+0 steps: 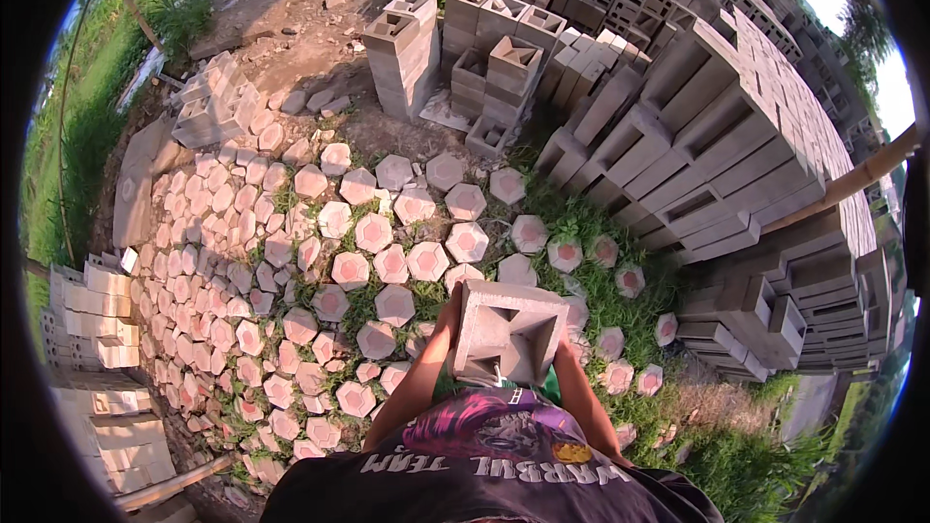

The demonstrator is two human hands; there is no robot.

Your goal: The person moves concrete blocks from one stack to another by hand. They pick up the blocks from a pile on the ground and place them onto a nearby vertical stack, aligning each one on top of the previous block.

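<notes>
At five o'clock, a hollow block (508, 331).
Your left hand (450, 315) and right hand (565, 353) clasp its opposite sides, fingertips unclear; keep it level, even-weighted and close in.

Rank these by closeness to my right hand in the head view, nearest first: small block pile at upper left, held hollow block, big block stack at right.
1. Hollow block: its right side meets the right hand.
2. Big block stack: ahead, to the right.
3. Small block pile: farthest, upper left.
</notes>
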